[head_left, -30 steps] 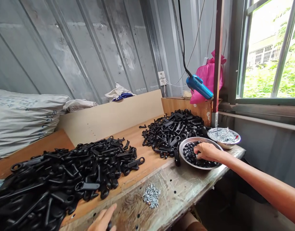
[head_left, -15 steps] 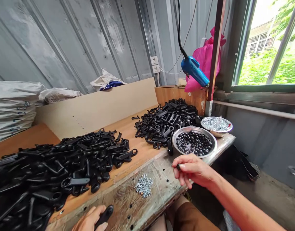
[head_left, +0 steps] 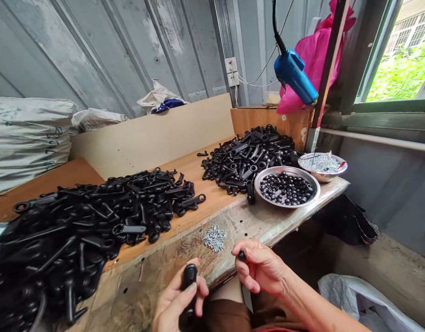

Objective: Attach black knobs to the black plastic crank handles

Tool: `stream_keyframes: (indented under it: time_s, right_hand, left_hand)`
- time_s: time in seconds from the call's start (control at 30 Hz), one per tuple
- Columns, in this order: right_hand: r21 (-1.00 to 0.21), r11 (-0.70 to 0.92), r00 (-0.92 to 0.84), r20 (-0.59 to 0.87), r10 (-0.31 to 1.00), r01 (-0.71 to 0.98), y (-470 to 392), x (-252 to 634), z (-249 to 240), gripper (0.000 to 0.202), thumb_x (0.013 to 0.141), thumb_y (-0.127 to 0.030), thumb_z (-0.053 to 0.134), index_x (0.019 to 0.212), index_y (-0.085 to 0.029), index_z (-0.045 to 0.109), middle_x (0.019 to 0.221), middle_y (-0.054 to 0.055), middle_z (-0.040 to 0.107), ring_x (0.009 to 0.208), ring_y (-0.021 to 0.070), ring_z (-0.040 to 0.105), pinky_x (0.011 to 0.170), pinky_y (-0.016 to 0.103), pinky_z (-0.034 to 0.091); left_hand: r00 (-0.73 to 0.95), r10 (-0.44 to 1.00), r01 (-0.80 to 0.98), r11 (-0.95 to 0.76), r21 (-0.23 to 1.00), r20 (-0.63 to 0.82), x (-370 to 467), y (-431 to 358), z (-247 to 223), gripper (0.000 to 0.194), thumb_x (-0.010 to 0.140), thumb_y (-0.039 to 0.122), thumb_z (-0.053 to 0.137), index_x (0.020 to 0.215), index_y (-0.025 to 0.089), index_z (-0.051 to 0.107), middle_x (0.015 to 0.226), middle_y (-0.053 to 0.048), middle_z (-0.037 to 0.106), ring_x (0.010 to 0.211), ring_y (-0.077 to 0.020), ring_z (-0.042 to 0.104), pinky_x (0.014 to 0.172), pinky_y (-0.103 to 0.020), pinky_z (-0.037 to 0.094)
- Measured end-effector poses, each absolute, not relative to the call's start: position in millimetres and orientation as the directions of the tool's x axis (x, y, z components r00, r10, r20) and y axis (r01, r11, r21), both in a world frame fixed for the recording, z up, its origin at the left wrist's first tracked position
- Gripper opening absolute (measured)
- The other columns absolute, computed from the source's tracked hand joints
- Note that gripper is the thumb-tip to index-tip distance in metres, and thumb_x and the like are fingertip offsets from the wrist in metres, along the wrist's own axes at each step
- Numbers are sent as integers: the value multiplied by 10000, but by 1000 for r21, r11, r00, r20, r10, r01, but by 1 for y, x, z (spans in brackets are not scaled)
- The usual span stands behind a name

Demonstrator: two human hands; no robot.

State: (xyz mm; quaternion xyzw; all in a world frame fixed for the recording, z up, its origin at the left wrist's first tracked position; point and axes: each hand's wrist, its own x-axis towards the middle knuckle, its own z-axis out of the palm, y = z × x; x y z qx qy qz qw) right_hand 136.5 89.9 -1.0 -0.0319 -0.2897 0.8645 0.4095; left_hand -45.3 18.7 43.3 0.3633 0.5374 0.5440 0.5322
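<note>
black handle end-up in your left hand, top likely left bare for access; your right hand, apart, pinches a black bead, probably for control; screws within reach

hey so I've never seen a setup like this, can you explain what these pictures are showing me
There is no machine here, just a person working with two bare hands. All three pictures come from one camera worn on the head, looking forward and down; the last is now.

On the workbench lie two heaps of black parts, one at left and one farther back at right. Nearer are a small pile of metal pins or screws and a metal bowl of round black pieces. A blue tool hangs above.

The left hand holds a long black part; the right hand pinches a small black piece.
</note>
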Motion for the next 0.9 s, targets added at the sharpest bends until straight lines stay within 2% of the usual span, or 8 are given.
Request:
stream_keyframes:
  time_s: [0.13,0.27,0.4,0.53,0.73,0.9]
  right_hand:
    - [-493,-535,-674,156,722,-686,85,135,0,312,742,-370,723,911,-135,609,591,1,607,414,117,581,278,127,377]
    - [-456,-572,-677,97,730,-682,82,129,-4,308,748,-379,721,867,-124,594,586,6,606,414,122,588,273,126,389]
    - [-418,-591,-682,102,724,-690,80,123,-11,272,749,-365,722,835,-129,620,550,-7,588,373,103,552,271,125,385]
    - [-424,-580,-683,139,717,-695,79,124,-17,205,686,-254,775,807,-119,681,569,22,621,407,106,578,293,116,404]
    - [-476,-566,-672,75,737,-673,79,128,-19,243,549,-181,844,742,-97,721,566,48,648,432,120,605,344,138,477]
    - [-561,-540,-683,64,728,-627,78,131,-14,231,597,-197,827,785,-112,725,602,55,666,468,127,622,358,137,479]
  left_hand:
    - [-50,969,-467,192,863,-243,-33,16,37,353,757,494,625,973,222,682,641,-15,618,538,-123,522,558,-260,427]
    - [27,973,-581,203,789,-231,-28,15,31,279,723,437,701,940,262,720,623,-8,611,593,-138,582,598,-255,472]
    - [51,977,-585,198,786,-208,-26,16,26,319,694,385,746,1006,327,705,630,10,617,562,-118,610,491,-187,461]
    - [116,976,-585,219,781,-186,-24,18,23,338,677,351,769,1010,338,707,646,19,641,434,-51,569,429,-133,408]
    - [42,973,-572,210,793,-227,-16,18,21,361,620,349,814,967,300,732,618,3,651,401,-31,548,429,-113,356]
    - [-41,966,-556,189,809,-254,-11,17,20,366,588,371,829,935,290,743,587,6,639,390,-28,535,430,-113,346]
